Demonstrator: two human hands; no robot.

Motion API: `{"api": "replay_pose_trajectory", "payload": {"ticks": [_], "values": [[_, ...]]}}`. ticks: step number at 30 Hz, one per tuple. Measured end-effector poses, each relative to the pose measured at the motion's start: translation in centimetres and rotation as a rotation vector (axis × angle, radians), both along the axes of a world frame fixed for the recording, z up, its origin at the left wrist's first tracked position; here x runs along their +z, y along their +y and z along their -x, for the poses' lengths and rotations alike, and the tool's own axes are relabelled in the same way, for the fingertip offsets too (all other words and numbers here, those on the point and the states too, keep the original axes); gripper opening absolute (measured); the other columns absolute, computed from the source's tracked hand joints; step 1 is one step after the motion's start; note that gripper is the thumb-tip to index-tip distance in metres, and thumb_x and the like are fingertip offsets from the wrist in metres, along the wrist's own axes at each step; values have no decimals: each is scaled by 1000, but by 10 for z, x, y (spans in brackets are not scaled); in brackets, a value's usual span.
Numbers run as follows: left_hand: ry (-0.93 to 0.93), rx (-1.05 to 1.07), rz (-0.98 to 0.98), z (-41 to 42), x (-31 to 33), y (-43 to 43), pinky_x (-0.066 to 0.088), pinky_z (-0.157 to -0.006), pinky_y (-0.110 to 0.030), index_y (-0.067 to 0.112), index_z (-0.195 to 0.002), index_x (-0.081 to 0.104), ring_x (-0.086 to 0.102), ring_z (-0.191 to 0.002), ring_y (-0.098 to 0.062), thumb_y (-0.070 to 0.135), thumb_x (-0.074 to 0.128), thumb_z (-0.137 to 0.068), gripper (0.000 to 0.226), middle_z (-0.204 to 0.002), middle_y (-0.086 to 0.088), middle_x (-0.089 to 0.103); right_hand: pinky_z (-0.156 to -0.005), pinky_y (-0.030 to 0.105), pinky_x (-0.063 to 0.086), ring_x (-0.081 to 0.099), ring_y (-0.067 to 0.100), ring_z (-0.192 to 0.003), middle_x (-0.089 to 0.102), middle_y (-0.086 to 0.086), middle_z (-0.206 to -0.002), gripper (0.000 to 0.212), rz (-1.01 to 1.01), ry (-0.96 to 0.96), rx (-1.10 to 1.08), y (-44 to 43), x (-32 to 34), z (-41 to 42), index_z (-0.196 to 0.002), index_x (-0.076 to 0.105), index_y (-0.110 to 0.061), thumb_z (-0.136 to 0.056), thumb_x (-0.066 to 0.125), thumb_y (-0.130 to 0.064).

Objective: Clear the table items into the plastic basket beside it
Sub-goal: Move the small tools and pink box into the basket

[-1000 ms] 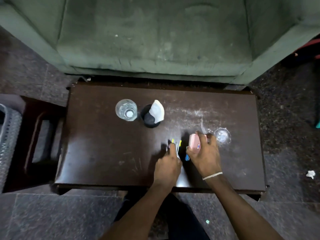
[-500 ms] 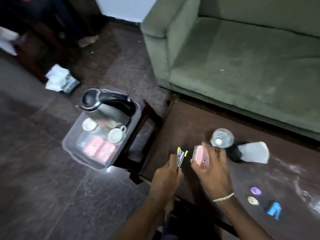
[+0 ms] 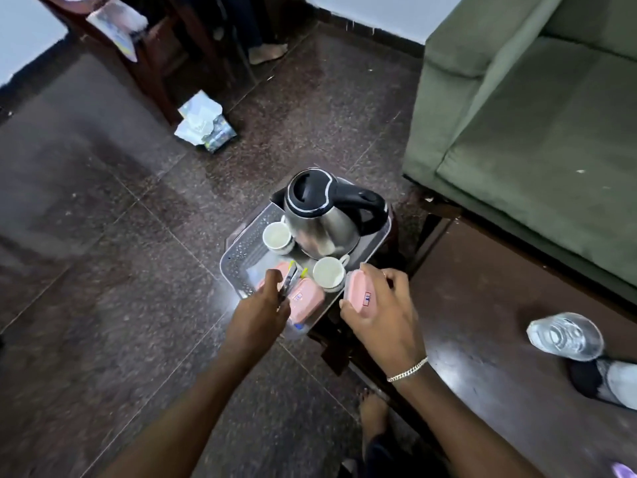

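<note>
Pink soap bar [image 3: 362,295] in R fingers [image 3: 374,274]

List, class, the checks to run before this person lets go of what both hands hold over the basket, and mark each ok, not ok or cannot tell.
1. Left hand grips the small sachets: ok.
2. Left hand is above the basket: ok.
3. Right hand grips the pink packet: ok.
4. Right hand is fully above the basket: not ok, it hangs at the near right rim.
5. Free floor inside the basket: cannot tell; kettle, two cups and another pink packet fill much of it.
</note>
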State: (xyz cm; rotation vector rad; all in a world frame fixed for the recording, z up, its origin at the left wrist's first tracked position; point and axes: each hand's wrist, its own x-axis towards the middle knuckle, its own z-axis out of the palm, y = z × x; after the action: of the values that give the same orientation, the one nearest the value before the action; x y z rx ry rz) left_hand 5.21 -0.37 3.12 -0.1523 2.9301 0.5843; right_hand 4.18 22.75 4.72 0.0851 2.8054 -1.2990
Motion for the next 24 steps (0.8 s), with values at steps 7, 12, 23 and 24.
{"api": "replay_pose_trajectory", "payload": {"ticks": [7,12,23,24], "values": [[-118,-39,121,25,-16,-48,54,-64,-43,20,-112,31,71,-84,-44,20,65,-92,39,-94,-16,76,-95,35,54,61,26,-106,45,0,-118,68,-17,3,53,-38,-8,19,-133,54,-33,-70,76,-41],[-77,-79,198,34,-23,-51,32,-54,-33,18,-109,35,70,-72,-42,20,71,-87,42,-77,-18,73,-101,34,49,59,26,-113,46,3,-123,70,-24,-55,94,-50,-12,23,-136,55,-29,-71,76,-40],[15,134,-92,39,-26,-65,50,-62,-34,21,-104,55,69,-72,-23,38,84,-79,42,-93,0,73,-94,38,53,60,29,-110,45,2,-122,73,42,-134,110,-109,-10,45,-138,51,-29,-73,78,-48],[-8,205,-254,40,-21,-67,56,-64,-35,22,-101,59,71,-69,-18,44,81,-81,37,-88,3,73,-92,37,53,61,29,-109,46,3,-121,72,57,-140,101,-117,-11,47,-136,52,-28,-73,79,-49]]}}
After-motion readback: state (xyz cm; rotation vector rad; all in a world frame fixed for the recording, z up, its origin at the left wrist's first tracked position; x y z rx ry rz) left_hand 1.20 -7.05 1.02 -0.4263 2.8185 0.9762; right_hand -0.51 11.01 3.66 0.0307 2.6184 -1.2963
